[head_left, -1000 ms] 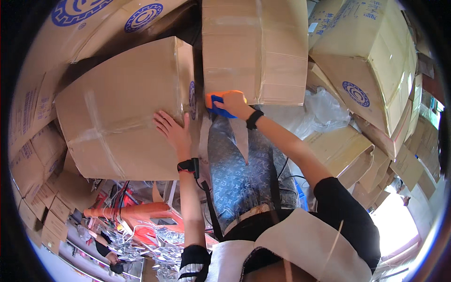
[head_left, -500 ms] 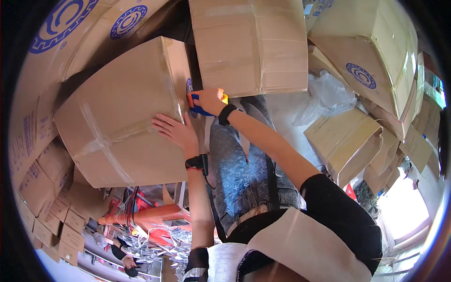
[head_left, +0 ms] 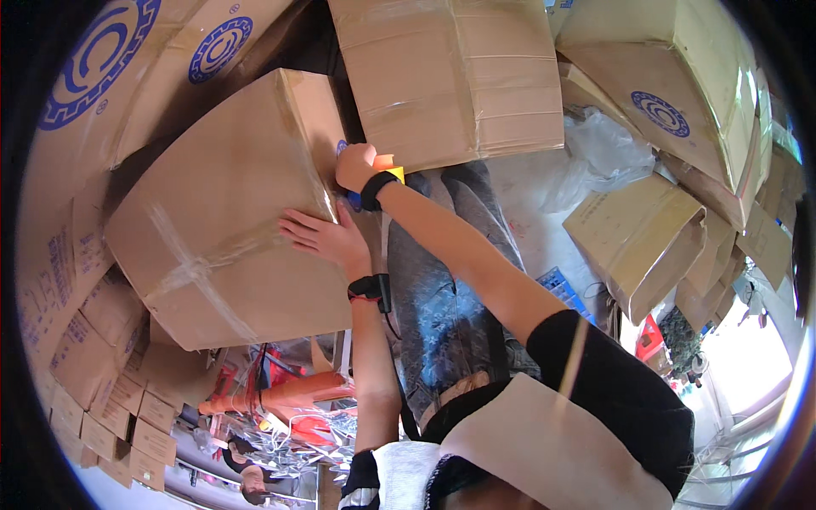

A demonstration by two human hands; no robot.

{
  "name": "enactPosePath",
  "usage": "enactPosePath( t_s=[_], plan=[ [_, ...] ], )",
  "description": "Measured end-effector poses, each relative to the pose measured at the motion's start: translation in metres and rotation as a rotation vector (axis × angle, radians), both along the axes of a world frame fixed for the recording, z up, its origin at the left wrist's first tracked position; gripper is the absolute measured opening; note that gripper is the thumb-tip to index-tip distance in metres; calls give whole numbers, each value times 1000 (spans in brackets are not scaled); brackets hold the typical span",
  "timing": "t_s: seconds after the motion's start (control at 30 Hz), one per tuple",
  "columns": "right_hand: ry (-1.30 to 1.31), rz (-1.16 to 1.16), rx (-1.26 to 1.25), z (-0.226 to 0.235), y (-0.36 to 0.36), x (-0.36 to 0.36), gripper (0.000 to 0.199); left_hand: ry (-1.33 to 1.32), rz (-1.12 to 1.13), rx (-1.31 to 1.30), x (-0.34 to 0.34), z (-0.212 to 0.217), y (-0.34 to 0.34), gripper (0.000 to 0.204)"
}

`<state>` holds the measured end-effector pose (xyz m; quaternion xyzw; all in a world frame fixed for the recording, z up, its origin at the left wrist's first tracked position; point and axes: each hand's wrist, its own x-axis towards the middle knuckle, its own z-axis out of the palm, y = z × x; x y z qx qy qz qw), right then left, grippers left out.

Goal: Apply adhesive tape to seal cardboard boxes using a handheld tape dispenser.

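A large cardboard box (head_left: 221,161) stands in front of me to the left, with clear tape strips crossing its face. My left hand (head_left: 327,236) lies flat on this face near its right edge, fingers spread. At the adjoining narrow side, my right hand (head_left: 355,167) is closed around what looks like a tape dispenser (head_left: 385,161) in orange, yellow and blue. Most of the dispenser is hidden behind that hand and wrist. Both wrists wear black bands.
Another taped carton (head_left: 450,85) stands just beyond my legs. To the right are a clear plastic bag (head_left: 595,157), an open carton (head_left: 633,238) and a big box (head_left: 646,76). Smaller cartons (head_left: 127,416) are stacked at the lower left. Another person (head_left: 246,467) is in the background.
My right hand has shifted slightly left and up along the box's narrow side with the dispenser, which is now more hidden. The left hand stays on the box; the whole view has shifted slightly.
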<state>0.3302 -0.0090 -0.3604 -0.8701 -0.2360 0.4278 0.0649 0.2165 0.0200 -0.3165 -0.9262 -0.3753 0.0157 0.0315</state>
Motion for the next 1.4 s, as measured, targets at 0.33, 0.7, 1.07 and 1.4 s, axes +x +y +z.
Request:
enactPosePath(
  t_s=[0.33, 0.7, 1.07, 1.4],
  plan=[
    [-28, -338, 159, -58, -87, -57, 29, 64, -3, -69, 1, 14, 5, 82],
    [106, -323, 37, -13, -181, -50, 37, 967, -971, 528, -20, -17, -5, 52],
    [20, -405, 87, 6, -228, -62, 46, 1209, -1240, 678, -86, -98, 62, 47],
    [-16, -559, 80, 32, -282, -65, 47, 490, -379, -1154, -78, 2, -40, 34]
  ],
)
